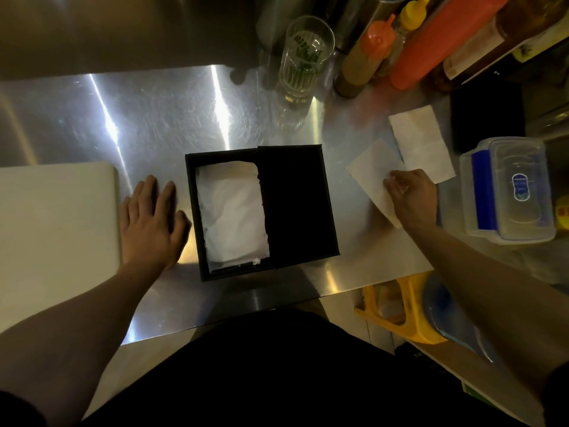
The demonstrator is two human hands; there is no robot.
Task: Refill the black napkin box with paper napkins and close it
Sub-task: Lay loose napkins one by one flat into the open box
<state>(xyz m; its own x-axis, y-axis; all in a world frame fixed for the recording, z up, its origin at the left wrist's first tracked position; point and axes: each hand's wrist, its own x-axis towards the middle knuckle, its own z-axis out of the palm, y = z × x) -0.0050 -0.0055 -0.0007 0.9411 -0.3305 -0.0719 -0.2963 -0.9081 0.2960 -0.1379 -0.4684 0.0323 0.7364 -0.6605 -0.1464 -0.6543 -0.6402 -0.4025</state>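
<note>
One steel counter [160, 118]. One square black napkin box [295, 204], centre, lid half open, white napkins inside [231, 211]. Two hands: left hand [151, 217] flat, fingers spread; right hand [412, 195] pinching one of two loose white paper napkins [372, 177].

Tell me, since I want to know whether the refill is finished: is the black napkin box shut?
Half open. The lid covers only the right side of the black napkin box; white napkins show on the left.

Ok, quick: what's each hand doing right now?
Left hand: open, flat on the counter beside the black napkin box, holding nothing.
Right hand: fingers pinching the nearer loose napkin.
</note>
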